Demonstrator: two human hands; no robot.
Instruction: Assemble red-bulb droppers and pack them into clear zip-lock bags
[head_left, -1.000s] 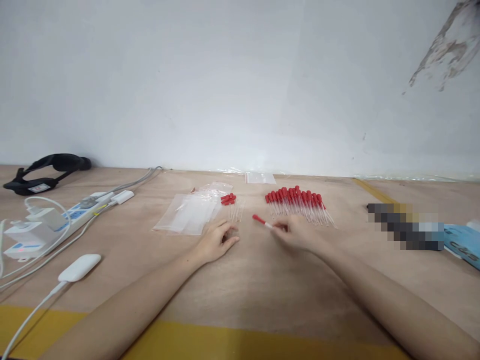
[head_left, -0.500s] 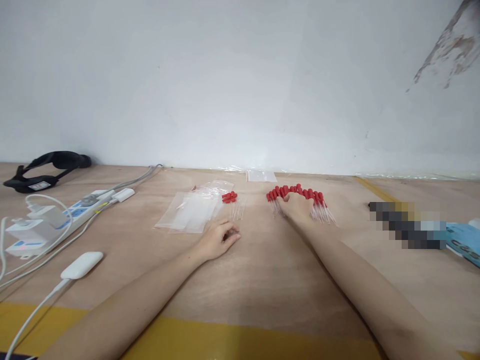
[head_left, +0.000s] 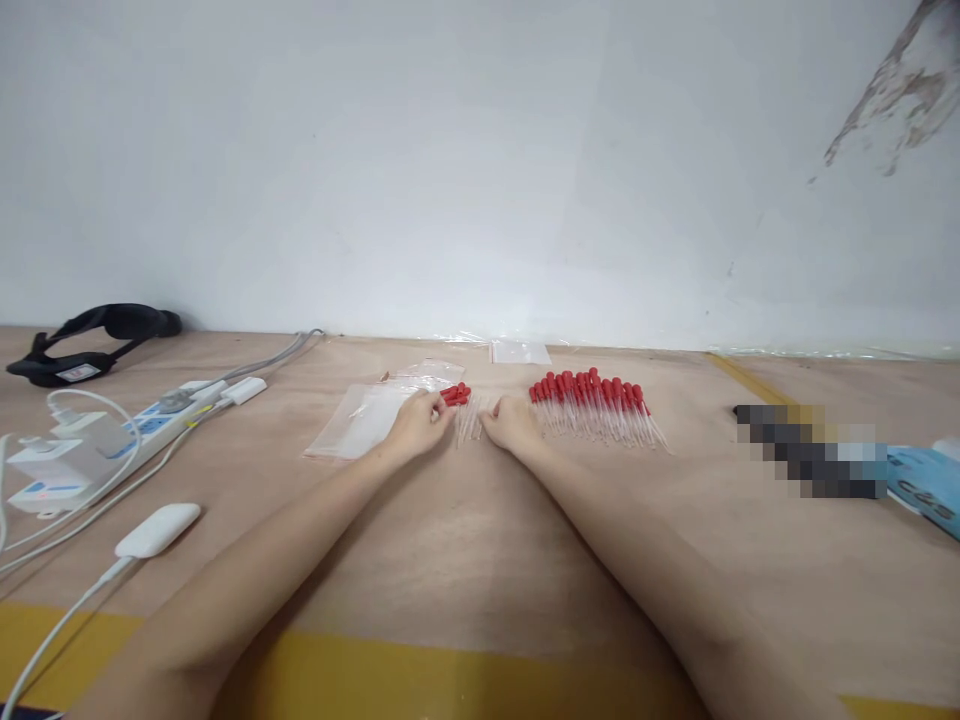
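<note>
Red-capped droppers in a small bunch (head_left: 460,403) lie far on the wooden table (head_left: 480,560), between both hands. Left hand (head_left: 421,422) touches their left side, fingers curled together; right hand (head_left: 512,424) sits just right, fingers bent, grip unclear. A larger dropper row (head_left: 592,403) lies right; clear bags (head_left: 367,420) left. No writing is legible.

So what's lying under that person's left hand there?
The left hand rests on the edge of a stack of clear plastic bags, fingers by a small bunch of red-capped droppers. The hand hides whatever is directly beneath the palm.
</note>
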